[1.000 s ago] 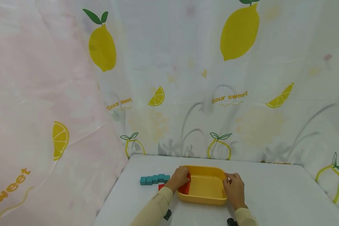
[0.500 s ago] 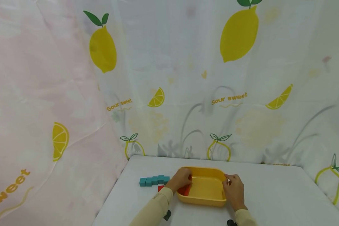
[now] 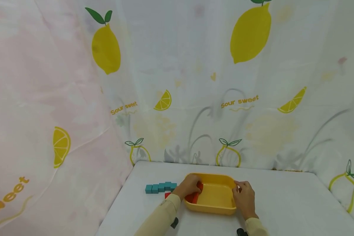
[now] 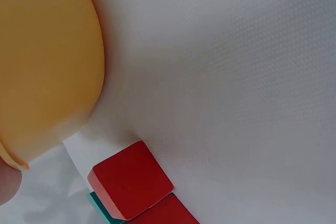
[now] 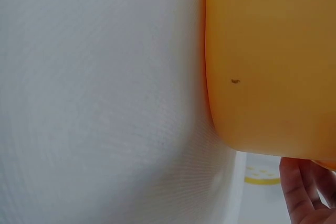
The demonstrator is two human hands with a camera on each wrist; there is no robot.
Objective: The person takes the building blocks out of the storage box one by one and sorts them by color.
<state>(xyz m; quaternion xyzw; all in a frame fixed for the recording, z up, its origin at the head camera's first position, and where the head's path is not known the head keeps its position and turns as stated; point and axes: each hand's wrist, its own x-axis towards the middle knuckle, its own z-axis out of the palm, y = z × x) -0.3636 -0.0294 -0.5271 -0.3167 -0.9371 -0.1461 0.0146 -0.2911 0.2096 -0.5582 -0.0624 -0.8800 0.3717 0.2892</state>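
A yellow plastic tub (image 3: 210, 208) stands on the white table, its outer wall filling one side of both wrist views. My left hand (image 3: 189, 185) reaches over its left side and pinches a red block (image 3: 201, 186) with the fingertips inside. More red blocks (image 3: 195, 198) line the tub's left end, partly covered by that hand. At the right side, my right hand (image 3: 245, 200) grips the tub's rim near the far corner; in the right wrist view its fingers (image 5: 295, 187) show behind the wall.
Left of the tub, several teal blocks (image 3: 158, 188) stand in a stepped row. Red blocks (image 4: 134, 179) lie beside them, near the left forearm. A lemon-print curtain (image 3: 177, 124) hangs behind and left of the table.
Inside the tub, the left hand's fingertips and the red block have shifted slightly right, away from the left end. The right hand and the tub stay in place.
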